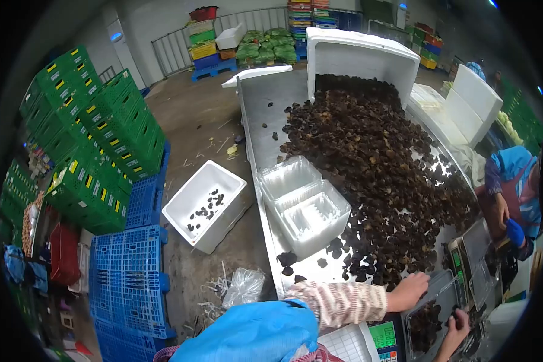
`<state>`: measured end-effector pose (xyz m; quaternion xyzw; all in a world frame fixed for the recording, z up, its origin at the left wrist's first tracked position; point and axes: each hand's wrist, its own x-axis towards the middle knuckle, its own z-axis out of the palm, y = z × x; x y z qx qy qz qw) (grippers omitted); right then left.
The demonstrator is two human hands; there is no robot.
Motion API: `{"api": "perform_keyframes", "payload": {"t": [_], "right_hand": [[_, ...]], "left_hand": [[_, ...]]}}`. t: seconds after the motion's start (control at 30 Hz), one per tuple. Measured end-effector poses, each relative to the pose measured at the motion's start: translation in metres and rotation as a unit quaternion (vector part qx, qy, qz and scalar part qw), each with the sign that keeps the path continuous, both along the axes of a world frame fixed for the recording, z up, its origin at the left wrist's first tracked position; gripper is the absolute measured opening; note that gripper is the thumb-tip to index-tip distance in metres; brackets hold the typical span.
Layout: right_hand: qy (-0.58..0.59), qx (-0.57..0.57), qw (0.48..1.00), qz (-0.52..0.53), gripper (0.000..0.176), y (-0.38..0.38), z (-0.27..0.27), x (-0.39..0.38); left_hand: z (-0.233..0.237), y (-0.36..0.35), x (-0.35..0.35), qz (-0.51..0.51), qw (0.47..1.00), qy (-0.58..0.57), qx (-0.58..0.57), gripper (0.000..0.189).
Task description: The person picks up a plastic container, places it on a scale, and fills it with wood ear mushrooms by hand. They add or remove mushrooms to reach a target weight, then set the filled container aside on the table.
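Note:
My left hand (408,292) is at the upper left rim of a clear plastic tray (445,283) on a scale; its fingers are curled and what they hold, if anything, is hidden. Dark mushroom-like pieces (425,326) fill part of the tray. My right hand (458,329) is at the tray's right side, fingers bent beside a small dark piece. The scale's green display (383,334) shows at the lower left of the tray. A large heap of the dark pieces (368,151) covers the metal table (265,114) beyond my hands.
Stacked clear trays (311,211) stand left of the heap. A tipped white foam box (362,54) is at the table's far end. On the floor are a white bin (205,205), blue pallets (130,277) and green crates (102,139). Another person (516,187) works at the right.

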<state>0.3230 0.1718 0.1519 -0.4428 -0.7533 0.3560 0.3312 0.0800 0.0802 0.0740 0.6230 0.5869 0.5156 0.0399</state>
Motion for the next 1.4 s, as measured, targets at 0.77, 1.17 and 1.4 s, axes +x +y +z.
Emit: {"api": "perform_keyframes", "payload": {"t": [0.77,1.17,1.4], "right_hand": [[-0.058,0.159,0.964,0.203,0.031,-0.263,-0.038,-0.160],[-0.015,0.198,0.980,-0.006,0.035,-0.221,-0.016,-0.113],[-0.241,0.096,0.961,-0.098,0.037,-0.110,0.001,-0.038]], "left_hand": [[0.009,-0.207,-0.037,-0.053,0.537,-0.777,-0.325,0.040],[0.025,-0.177,-0.032,-0.101,0.602,-0.706,-0.360,0.033],[0.024,-0.155,-0.026,-0.132,0.566,-0.712,-0.394,0.035]]}}
